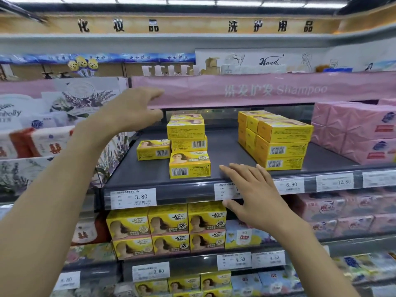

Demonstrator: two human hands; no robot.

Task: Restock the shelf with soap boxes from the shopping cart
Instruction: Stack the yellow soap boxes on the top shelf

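Yellow soap boxes (186,133) stand on the grey shelf (225,151) in two groups. The left group is a tall stack with one box (153,149) lying beside it on the left and another (189,165) in front of it. The right stack (278,142) stands well apart, just beside pink packs (353,131). The left hand (130,110) is raised just left of the tall stack, fingers loosely extended and holding nothing; whether it touches the stack cannot be told. The right hand (250,189) is spread flat and empty, fingertips at the shelf's front edge between the two groups, thumb below the price rail, partly covering a label. A price label (133,198) reads 3.80. Above hangs a pink banner (257,88) marked Shampoo. More yellow boxes (167,228) fill the lower shelf.
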